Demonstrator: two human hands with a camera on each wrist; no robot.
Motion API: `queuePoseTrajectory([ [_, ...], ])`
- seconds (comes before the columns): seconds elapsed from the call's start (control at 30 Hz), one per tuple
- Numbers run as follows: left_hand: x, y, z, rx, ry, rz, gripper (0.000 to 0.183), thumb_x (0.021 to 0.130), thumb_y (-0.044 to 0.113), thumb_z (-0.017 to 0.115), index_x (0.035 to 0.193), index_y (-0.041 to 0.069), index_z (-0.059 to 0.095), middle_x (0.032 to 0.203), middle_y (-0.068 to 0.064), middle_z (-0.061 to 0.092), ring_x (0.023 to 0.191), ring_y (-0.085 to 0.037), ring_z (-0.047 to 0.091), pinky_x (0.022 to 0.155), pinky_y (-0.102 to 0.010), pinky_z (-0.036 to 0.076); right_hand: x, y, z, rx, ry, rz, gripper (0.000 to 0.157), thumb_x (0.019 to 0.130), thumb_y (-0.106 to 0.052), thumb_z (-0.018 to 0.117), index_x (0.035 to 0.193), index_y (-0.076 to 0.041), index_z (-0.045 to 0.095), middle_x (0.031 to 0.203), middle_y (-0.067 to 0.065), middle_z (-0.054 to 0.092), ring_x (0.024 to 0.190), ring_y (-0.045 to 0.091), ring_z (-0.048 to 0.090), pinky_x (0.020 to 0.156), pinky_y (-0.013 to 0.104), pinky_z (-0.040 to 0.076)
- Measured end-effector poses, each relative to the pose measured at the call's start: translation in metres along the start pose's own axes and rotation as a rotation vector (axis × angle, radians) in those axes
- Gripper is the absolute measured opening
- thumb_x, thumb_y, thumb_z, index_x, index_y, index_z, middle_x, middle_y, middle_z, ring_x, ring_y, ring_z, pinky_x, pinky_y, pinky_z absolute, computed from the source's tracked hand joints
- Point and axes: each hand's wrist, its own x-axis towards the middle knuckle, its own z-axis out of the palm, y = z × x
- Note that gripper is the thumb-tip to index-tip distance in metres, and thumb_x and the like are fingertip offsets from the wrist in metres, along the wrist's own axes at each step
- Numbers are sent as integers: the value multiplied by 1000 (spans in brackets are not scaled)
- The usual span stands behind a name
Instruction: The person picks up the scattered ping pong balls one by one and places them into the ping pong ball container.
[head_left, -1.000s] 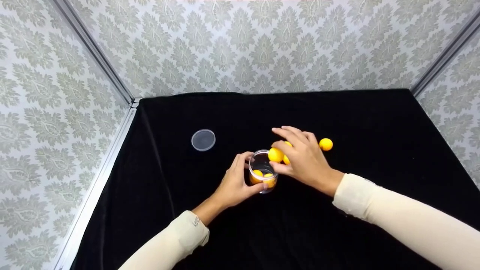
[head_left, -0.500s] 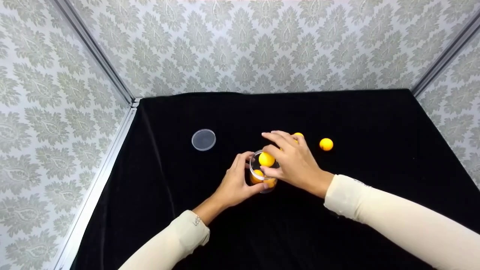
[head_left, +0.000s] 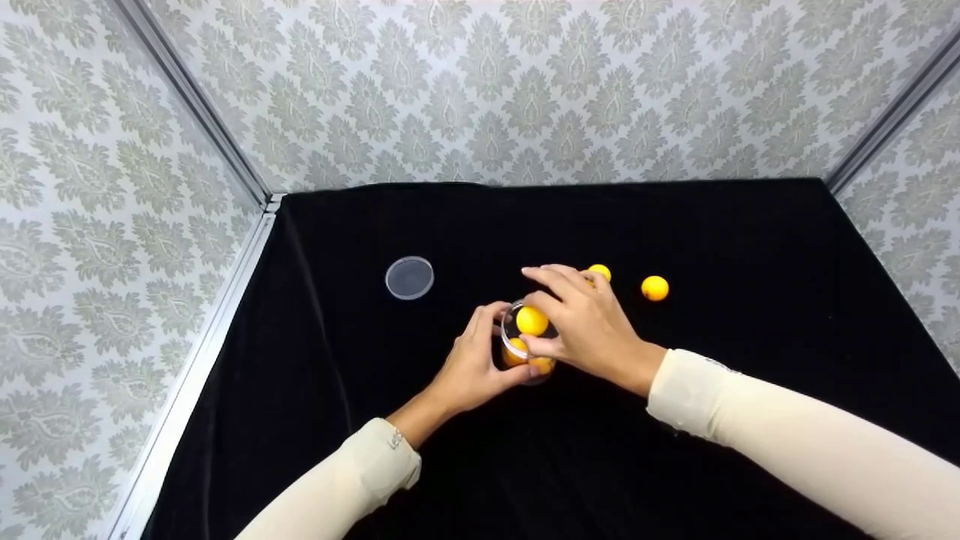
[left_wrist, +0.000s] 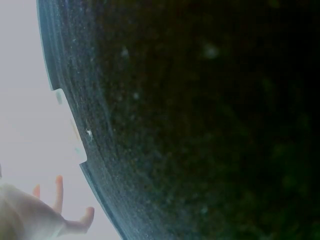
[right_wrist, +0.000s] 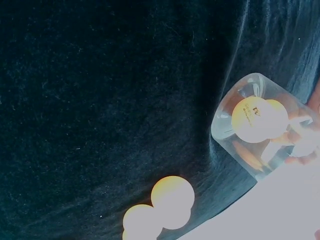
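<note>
My left hand (head_left: 472,369) grips a clear plastic jar (head_left: 511,345) round its side, thumb in front. Orange table tennis balls (right_wrist: 250,120) show through its wall in the right wrist view. Over the jar's mouth, my right hand (head_left: 592,326) pinches another orange ball (head_left: 532,321) between thumb and forefinger. The other right fingers stretch out above the far rim. Just behind them, an orange ball (head_left: 599,273) is partly hidden by the hand. In the left wrist view only part of a hand (left_wrist: 40,212) and dark cloth show.
A round clear lid (head_left: 409,278) lies on the black cloth (head_left: 360,330) left of the jar. To the right rests a loose orange ball (head_left: 655,288). Patterned walls (head_left: 487,97) border the table at the back and sides.
My right hand has moved left with its ball, from beside the jar to over its mouth. A ball beyond its fingers has come into clearer view. The left hand has stayed put.
</note>
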Motion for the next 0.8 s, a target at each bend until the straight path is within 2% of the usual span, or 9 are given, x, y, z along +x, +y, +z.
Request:
queuePoseTrajectory([
  [0.17,1,0,0,2,-7,-1,89,75,44,90,144,19,39,133,-6,54,115,-19,64,95,-36,56,1,0,-2,3,-14,12,44,79,-49,83,106,-16,72,141,8,63,126,31,61,90,53,52],
  [0.4,1,1,1,-1,1,3,89,74,45,91,142,17,41,127,-7,54,112,-23,65,95,-36,56,0,0,-3,4,-44,25,40,83,-47,78,108,-15,72,143,7,62,126,29,60,89,52,51],
  [0.5,1,1,1,-16,8,13,89,73,43,91,142,16,41,126,-8,54,111,-26,66,95,-38,56,1,1,-3,-1,-45,25,40,82,-46,79,108,-16,72,143,7,61,127,29,60,90,51,50],
  [0.8,1,-1,2,-17,23,27,88,74,44,91,142,17,41,128,-9,55,110,-26,66,94,-39,57,0,7,-6,-32,-21,28,39,81,-47,78,106,-18,72,142,7,63,124,29,62,89,54,50],
])
